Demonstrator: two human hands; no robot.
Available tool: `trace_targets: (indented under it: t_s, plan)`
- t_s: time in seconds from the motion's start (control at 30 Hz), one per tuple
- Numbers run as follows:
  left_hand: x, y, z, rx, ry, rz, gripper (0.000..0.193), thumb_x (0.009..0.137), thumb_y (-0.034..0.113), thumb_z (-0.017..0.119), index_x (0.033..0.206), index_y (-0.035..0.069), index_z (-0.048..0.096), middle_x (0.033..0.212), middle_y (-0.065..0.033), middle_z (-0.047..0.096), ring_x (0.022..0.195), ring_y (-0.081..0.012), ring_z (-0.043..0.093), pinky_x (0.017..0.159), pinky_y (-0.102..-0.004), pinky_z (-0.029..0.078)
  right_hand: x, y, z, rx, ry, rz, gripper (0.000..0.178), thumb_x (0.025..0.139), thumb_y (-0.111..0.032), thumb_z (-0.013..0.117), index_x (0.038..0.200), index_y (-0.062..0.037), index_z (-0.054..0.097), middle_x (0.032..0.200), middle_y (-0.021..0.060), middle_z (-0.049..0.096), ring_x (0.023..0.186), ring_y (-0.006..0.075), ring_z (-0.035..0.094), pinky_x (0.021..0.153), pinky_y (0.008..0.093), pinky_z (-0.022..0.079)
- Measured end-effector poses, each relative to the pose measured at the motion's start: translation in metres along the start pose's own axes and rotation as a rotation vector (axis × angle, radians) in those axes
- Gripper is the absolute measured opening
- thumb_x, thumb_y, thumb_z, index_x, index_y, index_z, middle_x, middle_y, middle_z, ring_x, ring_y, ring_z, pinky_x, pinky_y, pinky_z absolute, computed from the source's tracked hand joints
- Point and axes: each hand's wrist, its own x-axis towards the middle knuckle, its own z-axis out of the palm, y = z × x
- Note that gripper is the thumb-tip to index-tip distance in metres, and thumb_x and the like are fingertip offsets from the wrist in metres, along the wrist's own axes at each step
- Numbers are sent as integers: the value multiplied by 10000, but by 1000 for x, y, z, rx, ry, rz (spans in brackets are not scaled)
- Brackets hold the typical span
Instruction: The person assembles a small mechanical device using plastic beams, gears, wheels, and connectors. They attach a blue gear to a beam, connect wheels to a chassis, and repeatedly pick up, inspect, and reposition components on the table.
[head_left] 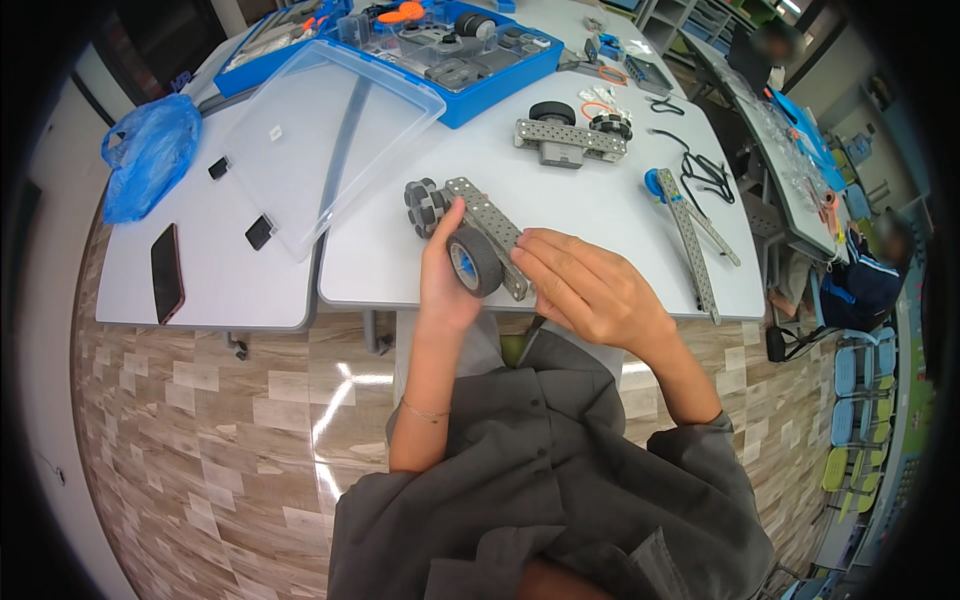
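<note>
A grey perforated beam assembly (487, 218) is held in both hands above the table's front edge. One end carries a dark roller wheel (425, 207); nearer me sits a black tyre with a blue hub (474, 263). My left hand (447, 275) grips it from the left, its thumb against the beam between the two wheels. My right hand (590, 290) has its fingers pressed together on the beam's near right end; part of that end is hidden behind them. Farther back lies a similar wheeled beam assembly (570, 140), with two wheels and a grey block.
A clear plastic lid (330, 140) leans toward a blue parts tray (500, 85). Grey beams with a blue piece (690, 235) and black cables (705, 175) lie to the right. A phone (167, 273) and blue plastic bag (155, 155) are left. People sit at the right.
</note>
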Motion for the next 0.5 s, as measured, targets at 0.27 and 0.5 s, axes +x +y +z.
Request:
trace_targets:
  t_s: [0.27, 0.5]
  plan:
    - [-3, 8, -4, -31, -7, -158, 308, 1001, 242, 563, 1127, -32, 624, 1035, -149, 696, 892, -222, 715, 712, -323, 619, 7, -1, -8, 5, -31, -13, 520, 655, -14, 706, 1148, 117, 606, 1087, 209, 662, 1000, 346, 668, 853, 407, 586]
    - [-12, 8, 5, -147, -122, -238, 220, 1042, 225, 512, 1019, 35, 622, 844, -109, 722, 660, -209, 734, 508, -358, 639, 6, 6, -16, 51, -49, -29, 550, 624, 14, 714, 1152, 110, 599, 1066, 201, 649, 982, 345, 663, 801, 405, 578]
